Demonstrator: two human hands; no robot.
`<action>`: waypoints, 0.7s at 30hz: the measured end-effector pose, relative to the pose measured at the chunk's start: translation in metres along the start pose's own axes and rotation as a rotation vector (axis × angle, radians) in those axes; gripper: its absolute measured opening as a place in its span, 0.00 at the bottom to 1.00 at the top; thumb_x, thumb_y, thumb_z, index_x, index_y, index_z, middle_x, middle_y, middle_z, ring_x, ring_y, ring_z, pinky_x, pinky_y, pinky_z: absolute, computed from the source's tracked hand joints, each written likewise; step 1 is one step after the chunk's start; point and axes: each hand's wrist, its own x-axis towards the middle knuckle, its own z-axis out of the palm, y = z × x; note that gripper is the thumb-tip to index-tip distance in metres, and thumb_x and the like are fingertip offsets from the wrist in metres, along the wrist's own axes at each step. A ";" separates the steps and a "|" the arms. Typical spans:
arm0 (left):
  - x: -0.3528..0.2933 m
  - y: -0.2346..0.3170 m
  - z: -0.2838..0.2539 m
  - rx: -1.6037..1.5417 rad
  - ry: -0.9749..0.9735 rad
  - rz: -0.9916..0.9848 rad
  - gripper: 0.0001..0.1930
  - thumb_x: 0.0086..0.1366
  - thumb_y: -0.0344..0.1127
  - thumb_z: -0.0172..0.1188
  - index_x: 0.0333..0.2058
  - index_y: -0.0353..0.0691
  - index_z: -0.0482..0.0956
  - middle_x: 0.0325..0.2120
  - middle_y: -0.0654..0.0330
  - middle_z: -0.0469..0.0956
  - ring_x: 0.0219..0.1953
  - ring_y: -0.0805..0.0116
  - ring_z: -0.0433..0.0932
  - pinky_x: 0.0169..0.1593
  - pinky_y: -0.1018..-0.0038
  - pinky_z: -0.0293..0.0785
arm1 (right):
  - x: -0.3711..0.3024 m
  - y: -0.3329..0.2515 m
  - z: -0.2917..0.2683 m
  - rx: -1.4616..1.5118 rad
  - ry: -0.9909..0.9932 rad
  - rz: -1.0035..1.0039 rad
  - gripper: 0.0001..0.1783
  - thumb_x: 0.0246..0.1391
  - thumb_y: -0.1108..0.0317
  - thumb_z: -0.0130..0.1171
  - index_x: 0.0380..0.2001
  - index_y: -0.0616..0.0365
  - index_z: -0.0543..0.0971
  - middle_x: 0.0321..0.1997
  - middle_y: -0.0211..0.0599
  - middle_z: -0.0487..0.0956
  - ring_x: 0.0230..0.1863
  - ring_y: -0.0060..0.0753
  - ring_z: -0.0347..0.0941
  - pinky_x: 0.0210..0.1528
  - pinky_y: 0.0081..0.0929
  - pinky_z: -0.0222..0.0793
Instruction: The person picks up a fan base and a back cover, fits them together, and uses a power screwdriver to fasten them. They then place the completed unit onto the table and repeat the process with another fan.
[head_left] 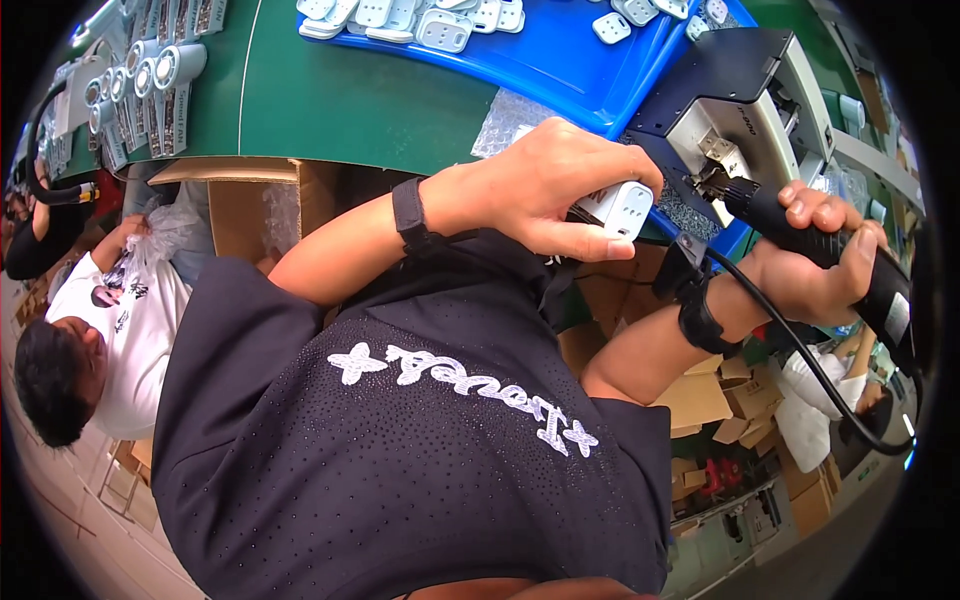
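My left hand (pixel 555 185) is closed around a small white housing, its pale end plate (pixel 630 210) with several holes facing out between thumb and fingers. The rest of that housing is hidden by the hand. My right hand (pixel 825 260) grips a black electric screwdriver (pixel 782 218), held slanting, with its cable (pixel 790 335) looping down. The tip of the screwdriver reaches the metal pick-up block of a black-and-silver screw feeder (pixel 738 130); whether a screw sits on the tip is too small to tell.
A blue tray (pixel 540 75) with several white plates (pixel 445 30) lies on the green table (pixel 350 105). Bubble wrap (pixel 505 120) is by its edge. Several handheld fans (pixel 175 75) stand far left. Cardboard boxes (pixel 300 190) are below. People sit left (pixel 130 300) and right (pixel 815 395).
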 end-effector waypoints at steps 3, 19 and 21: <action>-0.003 0.001 0.000 0.007 0.002 0.009 0.25 0.57 0.50 0.66 0.43 0.34 0.77 0.34 0.53 0.81 0.30 0.54 0.81 0.32 0.67 0.76 | -0.002 -0.014 -0.015 0.210 -0.129 0.140 0.15 0.56 0.56 0.57 0.34 0.58 0.72 0.23 0.35 0.72 0.19 0.31 0.67 0.29 0.37 0.68; -0.003 -0.002 -0.005 -0.004 -0.037 0.008 0.27 0.57 0.51 0.65 0.44 0.33 0.77 0.34 0.51 0.81 0.32 0.52 0.82 0.34 0.65 0.77 | -0.021 -0.063 0.017 0.597 -0.523 0.054 0.29 0.50 0.49 0.67 0.47 0.53 0.67 0.33 0.31 0.70 0.27 0.25 0.67 0.39 0.30 0.62; 0.001 -0.002 -0.002 -0.020 -0.014 0.044 0.27 0.58 0.51 0.66 0.45 0.33 0.76 0.34 0.51 0.81 0.31 0.51 0.81 0.33 0.64 0.76 | -0.019 -0.068 0.012 0.540 -0.573 0.114 0.29 0.53 0.50 0.65 0.49 0.54 0.66 0.34 0.32 0.70 0.27 0.27 0.67 0.39 0.32 0.65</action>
